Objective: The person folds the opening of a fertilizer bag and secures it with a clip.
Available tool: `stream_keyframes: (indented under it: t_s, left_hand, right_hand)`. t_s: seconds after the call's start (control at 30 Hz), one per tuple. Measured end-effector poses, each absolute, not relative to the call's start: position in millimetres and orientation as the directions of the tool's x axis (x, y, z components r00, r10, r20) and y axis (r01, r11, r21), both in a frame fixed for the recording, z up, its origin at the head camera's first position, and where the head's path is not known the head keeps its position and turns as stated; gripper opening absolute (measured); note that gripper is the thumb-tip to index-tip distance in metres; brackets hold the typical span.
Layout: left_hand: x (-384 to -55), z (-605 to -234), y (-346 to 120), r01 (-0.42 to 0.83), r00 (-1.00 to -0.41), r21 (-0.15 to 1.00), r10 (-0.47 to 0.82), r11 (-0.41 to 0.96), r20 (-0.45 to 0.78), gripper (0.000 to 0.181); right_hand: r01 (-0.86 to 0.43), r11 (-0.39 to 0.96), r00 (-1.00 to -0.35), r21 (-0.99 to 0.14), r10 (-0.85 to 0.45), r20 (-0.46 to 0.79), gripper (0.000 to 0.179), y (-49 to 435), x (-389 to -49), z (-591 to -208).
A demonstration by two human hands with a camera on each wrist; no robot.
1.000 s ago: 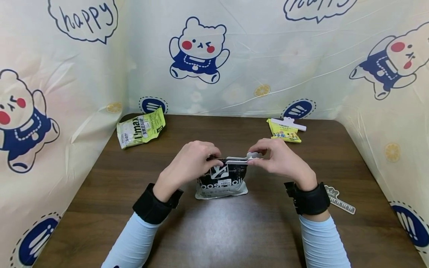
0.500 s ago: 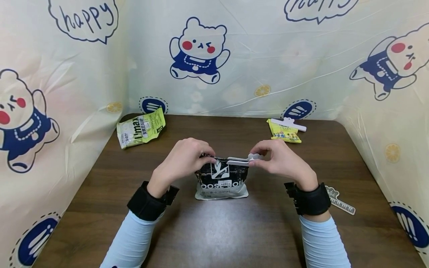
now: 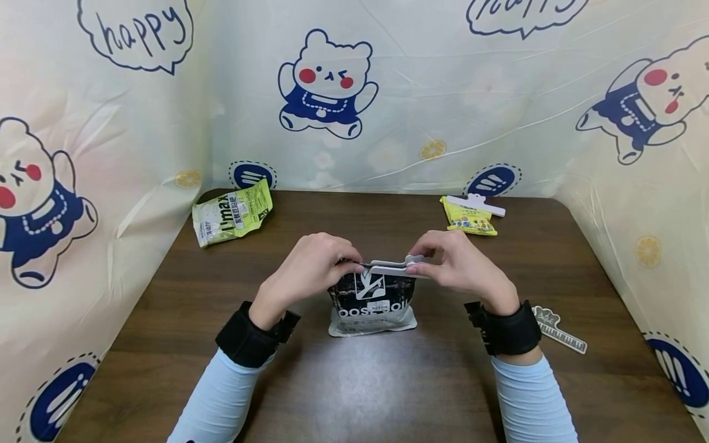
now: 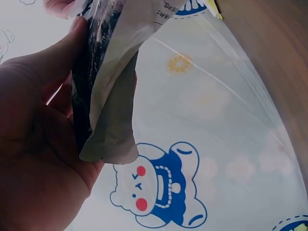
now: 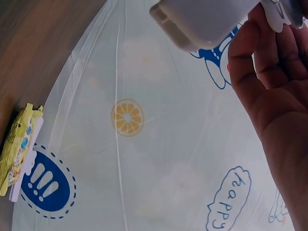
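Note:
A black-and-grey bag (image 3: 372, 311) stands on the table in front of me, its printed face toward the head camera. My left hand (image 3: 310, 266) pinches the left part of its top edge between thumb and fingers. A pale grey bag clip (image 3: 386, 269) lies along the right part of that edge. My right hand (image 3: 461, 264) pinches the clip's right end, where its tab is. From the left wrist, the bag's side (image 4: 115, 106) shows beside the thumb. In the right wrist view the clip (image 5: 207, 19) extends from the fingers.
At the back left lies a green-and-white snack bag (image 3: 232, 212). A small yellow packet (image 3: 471, 220) with a white clip (image 3: 477, 203) on it is at the back right. Another grey clip (image 3: 559, 329) lies right of my right wrist. Printed cloth (image 3: 354, 166) stands around the table (image 3: 354, 394).
The left hand moved left along the bag's top edge, then back right. The bag has shifted slightly right and nearer. The right hand still holds the clip, slightly farther left.

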State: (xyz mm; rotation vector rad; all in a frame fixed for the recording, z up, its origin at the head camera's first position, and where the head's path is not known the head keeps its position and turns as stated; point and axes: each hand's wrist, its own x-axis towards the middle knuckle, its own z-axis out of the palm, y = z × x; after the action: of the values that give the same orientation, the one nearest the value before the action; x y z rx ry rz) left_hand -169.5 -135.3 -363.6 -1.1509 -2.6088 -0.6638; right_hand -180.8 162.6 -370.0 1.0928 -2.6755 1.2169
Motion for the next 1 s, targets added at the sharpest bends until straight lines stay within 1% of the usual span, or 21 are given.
stream_keyframes:
  t_s: [0.17,0.33,0.43,0.53,0.63,0.7,0.8,1.0]
  left_hand:
    - [-169.8,-363.8,-134.0,0.736,-0.677,0.332,0.65,0.59,0.346,0.004]
    - [-169.8,-363.8,-133.2,0.72,-0.693,0.347,0.649,0.601,0.315,0.005]
    - [-169.9,-362.7,-134.7,0.699,-0.714,0.356,0.638,0.62,0.29,0.007]
    - [-171.1,-362.0,-138.7,0.657,-0.752,0.373,0.606,0.655,0.26,0.011]
    - [-173.3,-362.7,-143.6,0.634,-0.771,0.382,0.588,0.672,0.246,0.01]
    - [-174.7,-363.3,-145.7,0.645,-0.762,0.38,0.595,0.663,0.254,0.008]
    - [-176.1,-364.6,-146.8,0.678,-0.733,0.369,0.62,0.635,0.28,0.005]
    - [-176.2,-366.0,-145.0,0.721,-0.693,0.328,0.635,0.611,0.342,0.004]
  right_hand:
    - [-0.642,0.446,-0.729,-0.624,-0.607,0.316,0.016,158.3,-181.3,-370.6]
    - [-0.612,0.485,-0.753,-0.625,-0.599,0.273,0.018,157.5,-178.5,-369.0]
    - [-0.591,0.5,-0.765,-0.633,-0.595,0.245,0.018,157.5,-177.4,-368.0]
    - [-0.587,0.505,-0.767,-0.633,-0.596,0.236,0.018,157.1,-177.7,-368.1]
    - [-0.589,0.512,-0.768,-0.625,-0.595,0.236,0.017,156.6,-177.6,-368.2]
    - [-0.594,0.513,-0.765,-0.619,-0.597,0.24,0.017,156.5,-177.6,-368.7]
    - [-0.599,0.51,-0.763,-0.618,-0.598,0.245,0.017,156.8,-177.1,-368.4]
    - [-0.599,0.507,-0.765,-0.62,-0.592,0.255,0.015,158.7,-177.9,-368.5]
